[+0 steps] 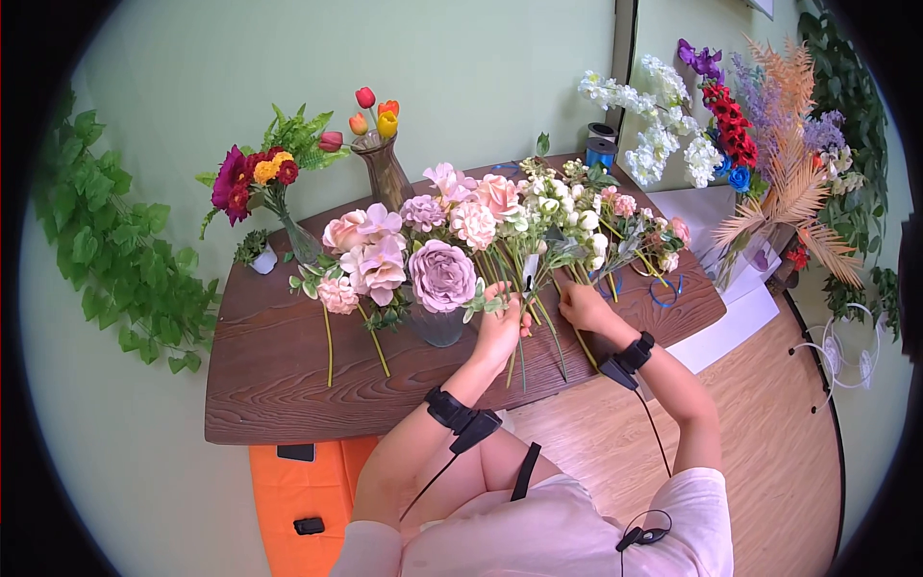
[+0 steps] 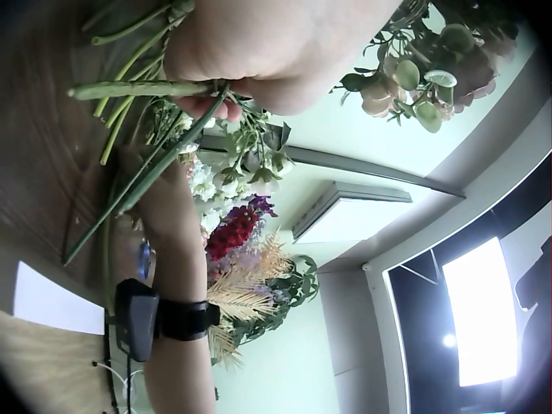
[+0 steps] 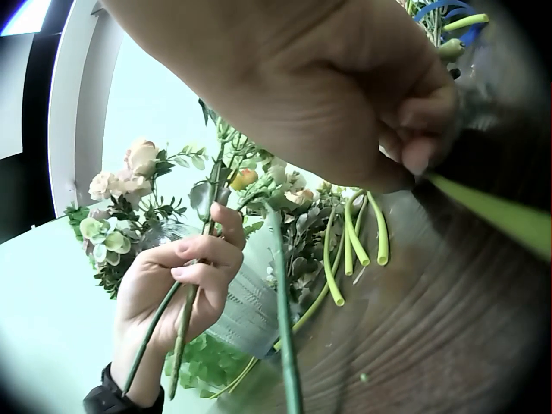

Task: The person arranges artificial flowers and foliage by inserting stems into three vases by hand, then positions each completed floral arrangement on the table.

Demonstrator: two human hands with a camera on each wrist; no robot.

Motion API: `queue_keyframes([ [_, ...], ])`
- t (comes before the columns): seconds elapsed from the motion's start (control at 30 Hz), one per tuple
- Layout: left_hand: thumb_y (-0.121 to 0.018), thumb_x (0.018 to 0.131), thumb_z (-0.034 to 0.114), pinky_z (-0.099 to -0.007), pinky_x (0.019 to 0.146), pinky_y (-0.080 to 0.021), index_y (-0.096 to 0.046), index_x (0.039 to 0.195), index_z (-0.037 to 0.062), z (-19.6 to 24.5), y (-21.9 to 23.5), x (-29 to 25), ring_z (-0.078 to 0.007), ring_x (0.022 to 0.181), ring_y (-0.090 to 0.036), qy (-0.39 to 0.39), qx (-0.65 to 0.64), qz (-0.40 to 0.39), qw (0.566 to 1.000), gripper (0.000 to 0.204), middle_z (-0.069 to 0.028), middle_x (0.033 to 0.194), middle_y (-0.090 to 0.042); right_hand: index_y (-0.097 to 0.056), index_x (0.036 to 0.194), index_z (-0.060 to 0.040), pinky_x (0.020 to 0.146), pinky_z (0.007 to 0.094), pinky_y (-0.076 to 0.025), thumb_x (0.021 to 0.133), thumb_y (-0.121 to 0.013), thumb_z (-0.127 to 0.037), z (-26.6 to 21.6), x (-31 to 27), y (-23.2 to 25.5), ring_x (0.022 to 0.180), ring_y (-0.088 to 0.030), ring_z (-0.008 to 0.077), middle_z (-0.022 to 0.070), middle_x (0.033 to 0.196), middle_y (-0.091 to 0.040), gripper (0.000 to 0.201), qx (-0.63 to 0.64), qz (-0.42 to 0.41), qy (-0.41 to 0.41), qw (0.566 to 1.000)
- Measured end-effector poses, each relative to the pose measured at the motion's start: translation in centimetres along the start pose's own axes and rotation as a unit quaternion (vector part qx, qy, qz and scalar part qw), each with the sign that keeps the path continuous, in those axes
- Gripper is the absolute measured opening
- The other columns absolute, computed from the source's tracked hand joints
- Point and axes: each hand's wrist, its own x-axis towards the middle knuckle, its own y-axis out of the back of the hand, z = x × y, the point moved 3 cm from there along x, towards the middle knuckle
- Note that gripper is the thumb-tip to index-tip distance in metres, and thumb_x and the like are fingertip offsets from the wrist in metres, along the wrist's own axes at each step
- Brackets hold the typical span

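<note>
My left hand (image 1: 500,325) grips green flower stems (image 3: 183,336) near the table's front edge, their cut ends pointing down. To its right, my right hand (image 1: 585,308) pinches one light-green stem (image 3: 492,207) between thumb and fingers; that stem slants toward the table edge. Behind both hands lies a spread of artificial flowers with small white blooms (image 1: 582,219). Left of my left hand stands a clear ribbed vase (image 1: 437,327), with a large mauve rose (image 1: 442,276) over its rim. My fingers hide part of the held stems.
Loose stems (image 1: 375,346) jut over the dark wooden table (image 1: 279,370) at left. A brown vase of tulips (image 1: 385,173) stands behind, near a vase of purple and orange flowers (image 1: 255,178). Blue ribbon loops (image 1: 665,291) lie at right, below ribbon spools (image 1: 601,149).
</note>
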Motion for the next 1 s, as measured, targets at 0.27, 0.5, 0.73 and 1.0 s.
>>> queue_keyframes([
  [0.27,-0.035,0.095,0.007,-0.0220,0.054,-0.041,-0.028,0.116,0.0097,0.1,-0.1,0.0,-0.0100,0.067,-0.049,0.004,0.010,0.005,1.000,0.022,-0.0100,0.098,-0.050,-0.058,0.080,0.0011,0.064,0.0384,-0.048,0.073,-0.054,-0.011,-0.5,3.7,0.3,0.067,-0.060,0.0317,0.0195,0.071,-0.060,0.014,0.064,0.044,0.055,0.995],
  [0.5,-0.035,0.095,0.008,-0.0227,0.056,-0.043,-0.028,0.116,0.0101,-0.1,-0.1,0.2,-0.0105,0.070,-0.052,0.009,0.058,0.034,0.998,0.022,-0.0077,0.099,-0.051,-0.056,0.104,0.0035,0.066,0.0288,-0.047,0.084,-0.045,-0.012,-3.9,0.5,0.0,0.074,-0.057,0.0142,0.0056,0.083,-0.059,0.027,0.547,-0.054,-0.031,0.835],
  [0.73,-0.033,0.097,0.012,-0.0241,0.060,-0.044,-0.031,0.116,0.0117,-0.9,-0.9,0.4,-0.0101,0.077,-0.052,0.000,0.062,0.025,0.998,0.020,-0.0058,0.100,-0.050,-0.054,0.097,0.0003,0.061,0.0219,-0.047,0.090,-0.053,-0.029,-6.5,-1.3,0.2,0.066,-0.056,0.0084,0.0026,0.076,-0.057,0.030,0.562,-0.124,-0.019,0.818],
  [1.0,-0.034,0.097,0.015,-0.0255,0.068,-0.043,-0.037,0.111,0.0121,-0.9,-2.8,-0.6,-0.0081,0.084,-0.046,-0.039,0.006,-0.001,0.999,0.014,-0.0022,0.098,-0.046,-0.051,0.096,-0.0015,0.054,0.0241,-0.046,0.092,-0.048,-0.024,-7.1,-1.8,-0.2,0.062,-0.053,0.0092,0.0028,0.075,-0.054,0.023,0.596,-0.022,-0.120,0.793],
])
